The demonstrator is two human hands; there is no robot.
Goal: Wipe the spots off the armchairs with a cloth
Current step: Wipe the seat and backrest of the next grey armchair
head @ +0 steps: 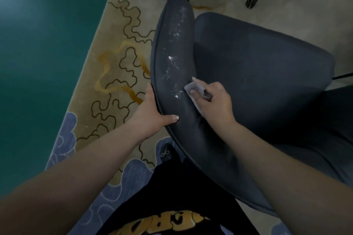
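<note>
So you've got the dark grey armchair [248, 66] right in front of you, and the white spots [172, 59] run in a long streak up the top of its padded armrest, away from you. Your right hand [214, 101] grips the small grey cloth [194, 89] and sits at the near end of that streak, just beside the closest specks, so it's the nearer one. Your left hand [152, 112] clamps the armrest's outer edge, thumb on top. The chair's legs are hidden, and the far spots are too blurry to count.
</note>
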